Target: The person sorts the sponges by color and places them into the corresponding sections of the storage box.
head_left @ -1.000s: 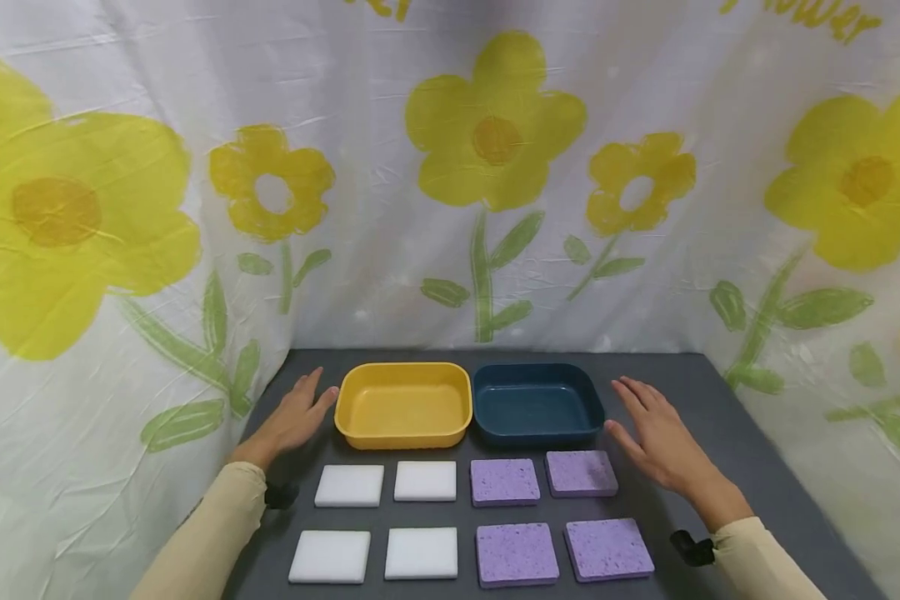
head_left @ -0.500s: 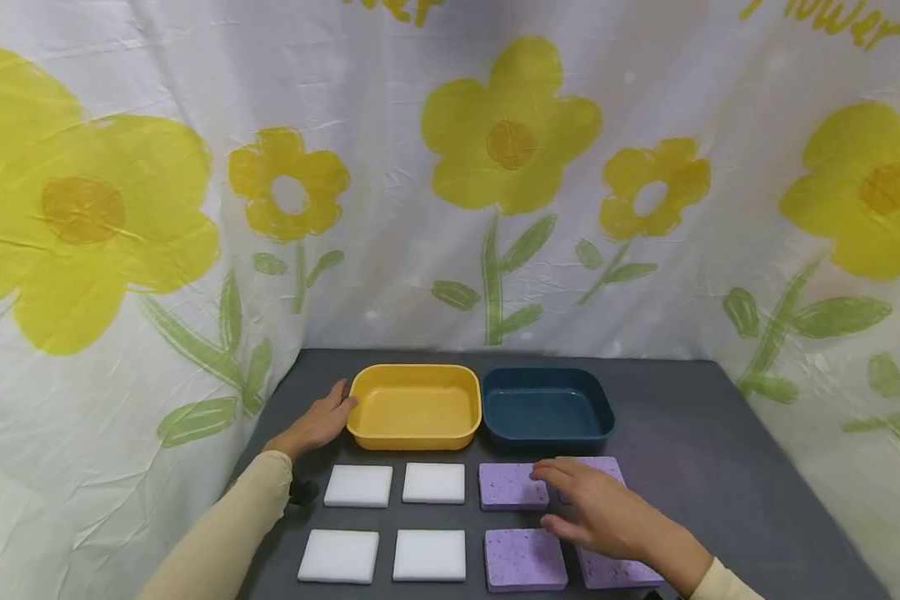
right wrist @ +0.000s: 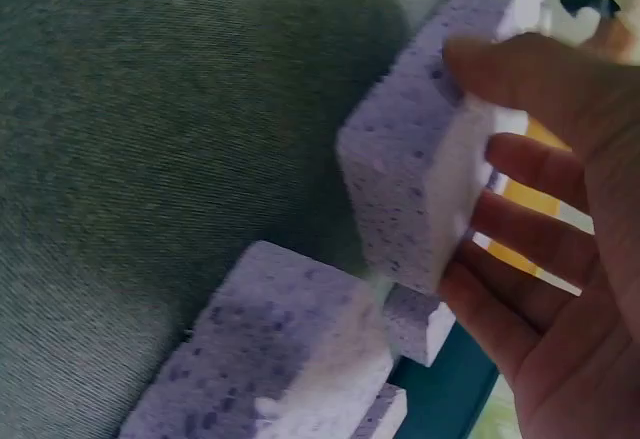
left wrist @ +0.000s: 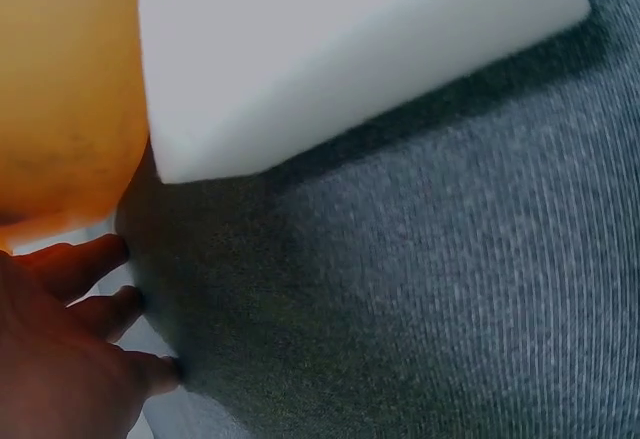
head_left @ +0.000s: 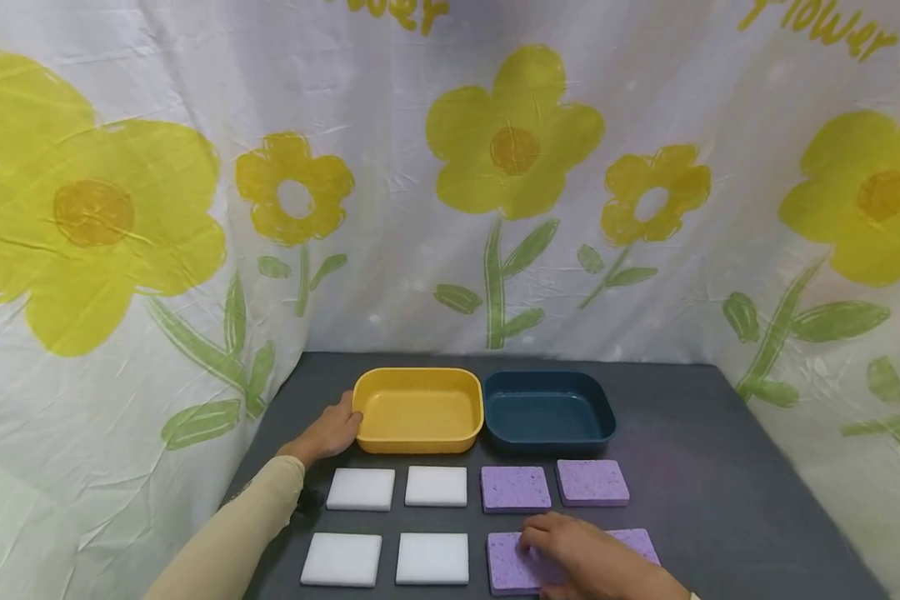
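My left hand [head_left: 332, 429] rests against the left end of a yellow tub [head_left: 418, 445], fingers fairly straight along its outer wall. In the left wrist view its fingertips [left wrist: 118, 309] reach down beside the tub. My right hand [head_left: 596, 557] is over the near row of purple sponges. It holds the left one of that row, a porous block [head_left: 504, 565], with thumb on one side and fingers across the other in the right wrist view. Beside it, the other near purple sponge [head_left: 637, 542] is partly hidden by the hand. Two more purple sponges [head_left: 516, 489] lie behind.
A dark blue tub [head_left: 547, 447] stands close beside the yellow one at the back. Several white sponges [head_left: 360, 489] lie in two rows on the left of the grey tabletop [head_left: 727, 483]. A flowered curtain [head_left: 405, 275] hangs behind and at the sides.
My right hand has come from beside the blue tub, across the purple sponges, down to the near left one and taken hold of it. My left hand has moved right against the yellow tub.
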Available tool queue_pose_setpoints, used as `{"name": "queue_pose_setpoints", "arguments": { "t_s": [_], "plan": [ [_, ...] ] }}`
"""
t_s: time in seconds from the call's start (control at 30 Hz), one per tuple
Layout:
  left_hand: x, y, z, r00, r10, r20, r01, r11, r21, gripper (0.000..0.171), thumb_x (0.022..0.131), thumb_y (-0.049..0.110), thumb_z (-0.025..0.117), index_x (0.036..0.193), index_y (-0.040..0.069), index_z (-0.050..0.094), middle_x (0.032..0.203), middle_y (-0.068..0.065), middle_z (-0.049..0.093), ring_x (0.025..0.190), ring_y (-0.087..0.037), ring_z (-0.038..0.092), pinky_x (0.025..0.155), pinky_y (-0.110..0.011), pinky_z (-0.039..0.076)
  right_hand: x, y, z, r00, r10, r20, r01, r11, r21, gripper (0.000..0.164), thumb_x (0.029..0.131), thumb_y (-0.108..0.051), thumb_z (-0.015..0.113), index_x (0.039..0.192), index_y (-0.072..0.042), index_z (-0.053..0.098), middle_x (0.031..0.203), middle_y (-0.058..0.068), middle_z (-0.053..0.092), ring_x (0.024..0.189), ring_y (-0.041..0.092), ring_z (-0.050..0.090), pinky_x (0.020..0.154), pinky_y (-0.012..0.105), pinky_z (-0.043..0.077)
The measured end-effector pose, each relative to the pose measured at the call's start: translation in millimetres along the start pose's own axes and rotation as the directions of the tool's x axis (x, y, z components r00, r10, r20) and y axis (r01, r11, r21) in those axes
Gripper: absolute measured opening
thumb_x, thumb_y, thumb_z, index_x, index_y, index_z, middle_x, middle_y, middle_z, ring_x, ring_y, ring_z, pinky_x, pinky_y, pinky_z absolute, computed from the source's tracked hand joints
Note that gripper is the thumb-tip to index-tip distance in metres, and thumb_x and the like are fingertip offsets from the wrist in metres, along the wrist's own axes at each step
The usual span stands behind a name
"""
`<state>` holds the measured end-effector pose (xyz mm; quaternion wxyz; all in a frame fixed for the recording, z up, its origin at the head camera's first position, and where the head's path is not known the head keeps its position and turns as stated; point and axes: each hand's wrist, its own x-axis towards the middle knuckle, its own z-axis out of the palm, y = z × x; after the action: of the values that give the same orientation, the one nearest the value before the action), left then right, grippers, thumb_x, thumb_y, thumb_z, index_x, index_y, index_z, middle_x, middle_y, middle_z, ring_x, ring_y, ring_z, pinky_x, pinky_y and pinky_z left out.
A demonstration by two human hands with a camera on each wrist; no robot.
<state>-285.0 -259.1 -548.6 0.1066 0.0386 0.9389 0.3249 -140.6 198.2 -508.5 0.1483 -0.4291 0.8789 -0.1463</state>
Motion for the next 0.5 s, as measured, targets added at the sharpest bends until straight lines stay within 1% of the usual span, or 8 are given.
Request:
{"name": "queue_pose_setpoints", "arguments": {
  "t_s": [0.17,0.27,0.37,0.43,0.5],
  "plan": [
    [-2.9,-1.0,0.7,1.000,-0.020,0.006,0.020,1.000,-0.003,0.054,0.115,0.024,0.038,0.159,-0.007,0.030,0.136,-0.023,0.064,0.115,-0.030,0.062,0.108,-0.059,0.048,2.6,-0.7,6.7,1.000,-0.017,-0.024,0.017,1.000,-0.007,0.033,0.093,-0.029,0.089,0.120,-0.032,0.070,0.124,-0.011,0.071,0.108,0.003,0.063,0.094,0.035,0.061],
    [-3.9,-0.5,0.8,1.000,-0.025,0.005,0.025,1.000,-0.014,0.054,0.115,0.023,0.038,0.159,-0.007,0.029,0.138,-0.023,0.063,0.117,-0.031,0.062,0.110,-0.059,0.048,2.6,-0.7,2.4,0.999,-0.035,-0.038,0.034,0.999,-0.008,0.033,0.092,-0.029,0.089,0.120,-0.031,0.071,0.121,-0.014,0.071,0.106,0.001,0.062,0.092,0.033,0.060],
    [-3.1,1.3,0.9,1.000,-0.025,0.006,0.025,0.999,-0.026,0.055,0.114,0.023,0.038,0.159,-0.006,0.029,0.138,-0.022,0.063,0.116,-0.030,0.062,0.109,-0.058,0.048,3.3,-0.7,-13.5,0.997,-0.045,-0.067,0.043,0.999,-0.021,0.034,0.091,-0.031,0.088,0.121,-0.030,0.071,0.119,-0.016,0.071,0.102,-0.002,0.061,0.090,0.031,0.060],
    [-1.3,1.9,1.2,1.000,-0.027,0.003,0.028,0.999,-0.028,0.054,0.114,0.023,0.038,0.159,-0.006,0.030,0.135,-0.021,0.063,0.114,-0.029,0.062,0.107,-0.056,0.049,5.4,-1.0,-30.4,0.995,-0.045,-0.090,0.043,0.999,-0.020,0.036,0.090,-0.032,0.088,0.122,-0.028,0.071,0.118,-0.016,0.070,0.100,-0.002,0.060,0.090,0.031,0.059],
    [0.6,2.8,1.4,1.000,-0.028,0.006,0.029,0.999,-0.035,0.054,0.114,0.023,0.039,0.160,-0.005,0.030,0.133,-0.019,0.064,0.111,-0.028,0.061,0.105,-0.055,0.049,9.2,-0.8,-49.0,0.991,-0.057,-0.124,0.052,0.998,-0.043,0.037,0.090,-0.031,0.087,0.123,-0.027,0.071,0.119,-0.015,0.070,0.101,-0.002,0.060,0.091,0.031,0.060]
  ]
}}
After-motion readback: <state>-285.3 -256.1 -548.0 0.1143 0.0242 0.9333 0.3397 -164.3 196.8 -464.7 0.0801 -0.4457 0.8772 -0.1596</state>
